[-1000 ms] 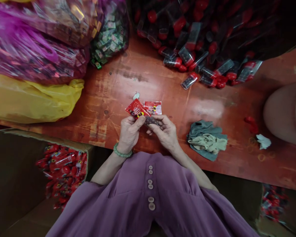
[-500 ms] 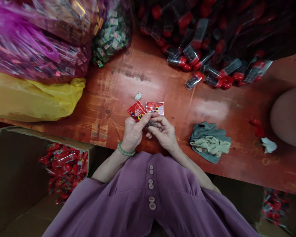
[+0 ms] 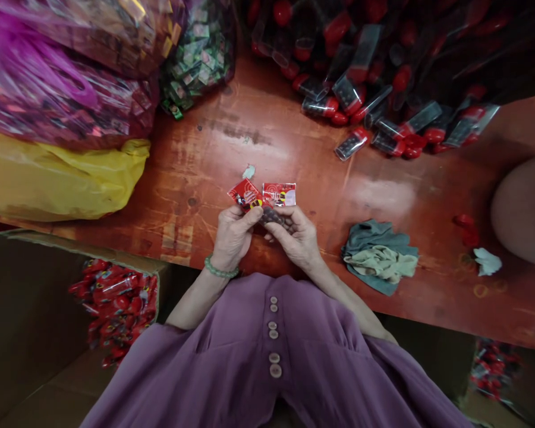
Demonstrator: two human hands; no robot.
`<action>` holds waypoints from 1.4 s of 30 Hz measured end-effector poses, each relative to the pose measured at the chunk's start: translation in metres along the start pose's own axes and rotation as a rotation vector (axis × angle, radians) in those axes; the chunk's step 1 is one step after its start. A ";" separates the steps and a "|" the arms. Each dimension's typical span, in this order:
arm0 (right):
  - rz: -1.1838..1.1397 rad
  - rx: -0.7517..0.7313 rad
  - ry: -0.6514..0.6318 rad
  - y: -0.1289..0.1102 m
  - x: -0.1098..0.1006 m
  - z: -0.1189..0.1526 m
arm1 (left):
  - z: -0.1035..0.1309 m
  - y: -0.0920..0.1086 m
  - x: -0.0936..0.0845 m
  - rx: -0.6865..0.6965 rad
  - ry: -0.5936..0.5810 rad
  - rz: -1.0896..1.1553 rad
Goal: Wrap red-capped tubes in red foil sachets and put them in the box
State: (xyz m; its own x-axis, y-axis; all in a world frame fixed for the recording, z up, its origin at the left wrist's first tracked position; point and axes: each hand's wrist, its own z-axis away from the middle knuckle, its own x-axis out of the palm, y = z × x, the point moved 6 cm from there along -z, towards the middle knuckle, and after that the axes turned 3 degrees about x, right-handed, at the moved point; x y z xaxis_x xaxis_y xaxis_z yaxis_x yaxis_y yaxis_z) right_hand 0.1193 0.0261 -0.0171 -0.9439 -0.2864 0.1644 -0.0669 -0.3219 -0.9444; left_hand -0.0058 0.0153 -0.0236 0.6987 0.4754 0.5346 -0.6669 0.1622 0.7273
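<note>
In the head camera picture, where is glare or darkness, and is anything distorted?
Head view: pale glare patches lie on the red-brown wooden table; the pile of clear red-capped tubes fades into dark shadow at top right; the edges bend outward, wide-angle; both hands, left hand and right hand, and the red foil packets look sharp.

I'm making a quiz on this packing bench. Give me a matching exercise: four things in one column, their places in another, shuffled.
Things:
1. red packets
2. yellow bag
3. cloth
4. capped tubes

Places:
A. table, far right side
B. held in both hands
C. table, left edge
D. table, right of the hands

Pairs: 1-B, 2-C, 3-D, 4-A
</note>
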 end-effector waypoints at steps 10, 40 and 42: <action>-0.015 0.010 0.007 0.001 -0.004 -0.003 | 0.004 -0.009 0.003 -0.033 -0.047 -0.068; -0.084 0.044 -0.083 -0.002 -0.010 -0.005 | 0.022 -0.023 0.008 -0.016 -0.115 -0.219; -0.076 0.056 -0.073 -0.002 -0.011 -0.004 | 0.024 -0.021 0.009 -0.011 -0.118 -0.230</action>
State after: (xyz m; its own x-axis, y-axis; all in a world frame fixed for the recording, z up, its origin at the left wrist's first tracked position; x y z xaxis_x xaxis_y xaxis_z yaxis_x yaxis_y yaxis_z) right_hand 0.1289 0.0339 -0.0184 -0.9107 -0.3235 0.2570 -0.1170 -0.3946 -0.9114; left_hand 0.0210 -0.0047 -0.0240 0.8573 0.3207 0.4028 -0.4893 0.2639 0.8312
